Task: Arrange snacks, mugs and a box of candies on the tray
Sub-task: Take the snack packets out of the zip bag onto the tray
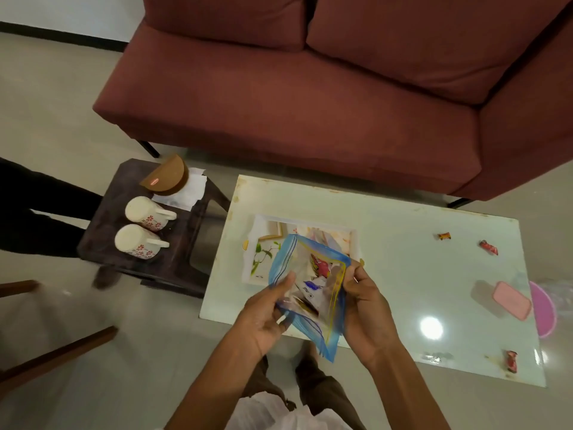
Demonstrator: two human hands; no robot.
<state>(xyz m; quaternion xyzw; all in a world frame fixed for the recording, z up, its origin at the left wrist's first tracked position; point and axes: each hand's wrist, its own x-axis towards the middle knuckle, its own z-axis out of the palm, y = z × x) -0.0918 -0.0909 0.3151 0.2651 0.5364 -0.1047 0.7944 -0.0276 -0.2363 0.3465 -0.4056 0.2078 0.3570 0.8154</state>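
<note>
Both hands, left hand [268, 308] and right hand [366, 308], grip the snack bag [310, 287] open above the tray [263, 243]; the snack step looks underway, next needing contents emptied onto it.

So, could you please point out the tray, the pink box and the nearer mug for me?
tray [263, 226]: head view, bare far-left corner.
pink box [511, 300]: head view, middle of the lid.
nearer mug [130, 238]: head view, inside of the open mouth.
</note>
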